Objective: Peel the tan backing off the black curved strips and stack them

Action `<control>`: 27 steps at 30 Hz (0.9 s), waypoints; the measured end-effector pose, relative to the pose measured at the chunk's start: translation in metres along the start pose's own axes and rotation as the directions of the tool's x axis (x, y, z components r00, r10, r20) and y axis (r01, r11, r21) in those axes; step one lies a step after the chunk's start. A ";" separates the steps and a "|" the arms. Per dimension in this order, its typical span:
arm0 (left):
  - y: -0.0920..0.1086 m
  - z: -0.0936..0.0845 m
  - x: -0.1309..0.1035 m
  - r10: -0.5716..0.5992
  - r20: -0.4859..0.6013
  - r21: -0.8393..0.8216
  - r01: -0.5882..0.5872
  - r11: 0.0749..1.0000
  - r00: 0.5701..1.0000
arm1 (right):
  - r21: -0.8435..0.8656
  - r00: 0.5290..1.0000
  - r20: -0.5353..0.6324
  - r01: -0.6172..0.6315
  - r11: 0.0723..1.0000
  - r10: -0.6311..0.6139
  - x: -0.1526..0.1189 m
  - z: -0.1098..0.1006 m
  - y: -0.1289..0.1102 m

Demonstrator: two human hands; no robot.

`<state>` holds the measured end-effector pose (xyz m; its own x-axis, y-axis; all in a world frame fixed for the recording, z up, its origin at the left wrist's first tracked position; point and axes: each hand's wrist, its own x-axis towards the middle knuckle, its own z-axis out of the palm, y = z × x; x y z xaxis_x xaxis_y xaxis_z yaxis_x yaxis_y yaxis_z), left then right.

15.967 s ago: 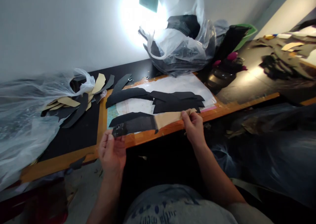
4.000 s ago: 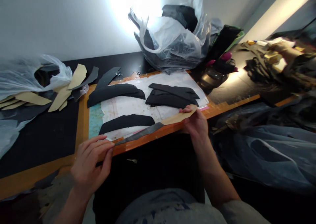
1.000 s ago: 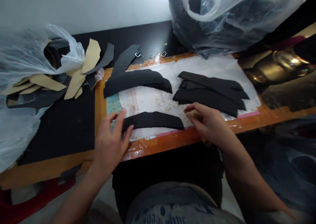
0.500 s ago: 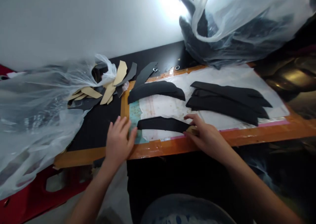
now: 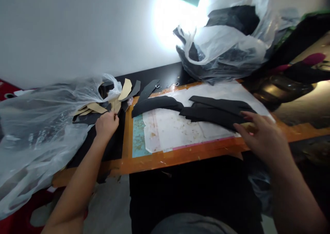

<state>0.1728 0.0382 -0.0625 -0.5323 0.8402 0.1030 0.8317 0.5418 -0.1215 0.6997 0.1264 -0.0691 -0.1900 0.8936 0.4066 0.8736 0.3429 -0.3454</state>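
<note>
In the head view, held the left hand [image 5: 107, 124] at a tan strip [image 5: 116, 105] beside the clear bag [image 5: 51, 118], with fingers curled, too blurred to confirm a pinch. Kept the right hand [image 5: 264, 136] at the black pieces' [image 5: 213, 114] right end, with thumb and forefinger tips parted, apparently gripping a tan piece [image 5: 249, 127] between. Had the black pieces overlapped towards the rear, probably for moving room over white paper [image 5: 175, 132], up to the taped edge of the worktop [image 5: 160, 160].

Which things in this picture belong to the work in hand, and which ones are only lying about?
Belonging, judging by the hands:
tan strips, at the left hand
right pile of black strips, at the right hand
left pile of black strips, probably

Apparently just lying about:
metal ring
metal clip
</note>
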 end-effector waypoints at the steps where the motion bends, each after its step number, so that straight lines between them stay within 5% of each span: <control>1: 0.007 -0.004 -0.006 -0.028 -0.015 0.025 0.028 0.999 1.000 | 0.040 0.999 -0.002 0.035 0.999 -0.035 -0.003 0.004 -0.007; 6: 0.044 -0.026 -0.026 0.018 -0.172 0.090 -0.002 0.996 0.985 | -0.025 0.983 0.160 0.091 0.996 -0.085 0.000 0.025 -0.046; 11: 0.086 -0.029 -0.001 0.292 -0.302 -0.061 -0.324 0.944 0.907 | -0.239 0.964 0.264 0.041 0.970 0.024 0.018 0.038 -0.060; 14: 0.110 -0.018 0.030 0.501 -0.263 -0.216 -0.556 0.802 0.825 | -0.245 0.965 0.254 -0.005 0.970 0.069 0.030 0.043 -0.050; 18: 0.131 -0.001 0.048 0.650 -0.091 -0.283 -0.646 0.709 0.754 | -0.199 0.971 0.226 -0.027 0.980 0.073 0.047 0.043 -0.030; 21: 0.132 0.009 0.029 0.664 -0.124 -0.261 -0.670 0.695 0.737 | -0.154 0.972 0.229 -0.013 0.988 0.048 0.053 0.041 -0.021; 27: 0.112 0.023 -0.046 0.677 -0.188 -0.269 -0.700 0.662 0.712 | -0.066 0.992 0.123 -0.018 0.998 0.026 0.035 0.037 -0.022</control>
<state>0.2873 0.0606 -0.1034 0.2135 0.9609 0.1765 0.9654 -0.2352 0.1129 0.6569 0.1605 -0.0788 -0.2212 0.9311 0.2902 0.9046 0.3070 -0.2957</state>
